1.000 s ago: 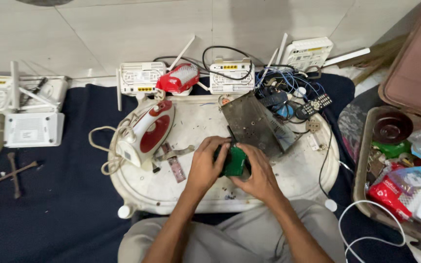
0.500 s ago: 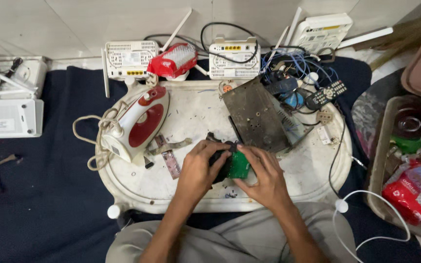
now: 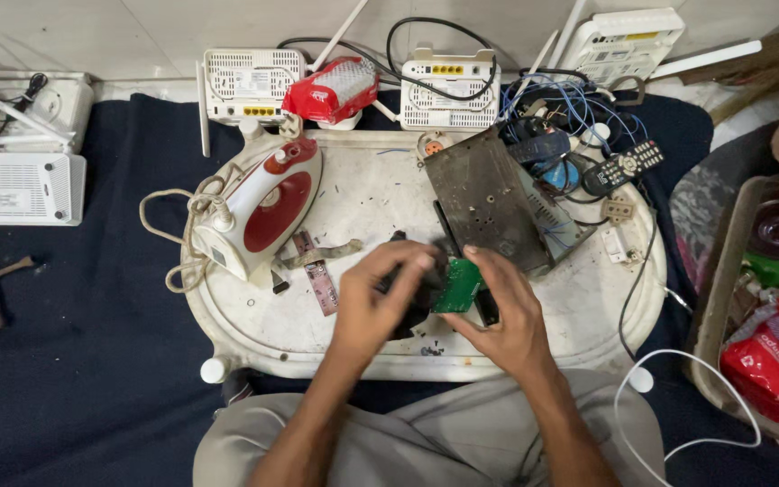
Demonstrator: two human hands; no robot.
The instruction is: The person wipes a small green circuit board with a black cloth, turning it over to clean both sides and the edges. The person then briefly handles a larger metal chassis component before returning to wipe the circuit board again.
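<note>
Since half a second ago my left hand (image 3: 380,298) has slid a little left, off the small green circuit board (image 3: 458,285), and its fingers now curl around a black part just beside it. My right hand (image 3: 502,316) pinches the board by its lower edge, thumb under, fingers over, a closed grip. Both sit at centre frame on the scuffed white oval desk (image 3: 579,307). A red and white clothes iron (image 3: 259,206) lies at the desk's left; a dark rusty metal plate (image 3: 480,194) lies above my right hand. Dark blue cloth (image 3: 92,361) covers the floor.
</note>
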